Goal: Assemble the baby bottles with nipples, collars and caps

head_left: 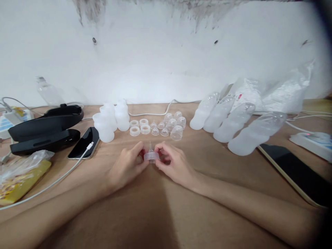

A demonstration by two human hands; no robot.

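Observation:
Between my left hand [131, 159] and my right hand [172, 159] is a clear bottle collar ring [151, 156], pinched from both sides just over the table. A clear nipple [150, 147] pokes up through the ring. Just behind stand several loose collar rings [135, 131], several clear nipples [155, 131] and a group of clear dome caps [176, 132]. Frosted bottle bodies [104, 128] without tops stand to the left of these. On the right is a slanting row of frosted bottles with clear caps [245, 139].
Two phones, one on the left [83, 147] and one on the right [293, 169], lie on the wooden table [124, 214]. A white cable [67, 174] crosses the left side. Also there: a black case [46, 129], a snack bag [23, 180], plastic bags [282, 91] and a power strip [313, 143].

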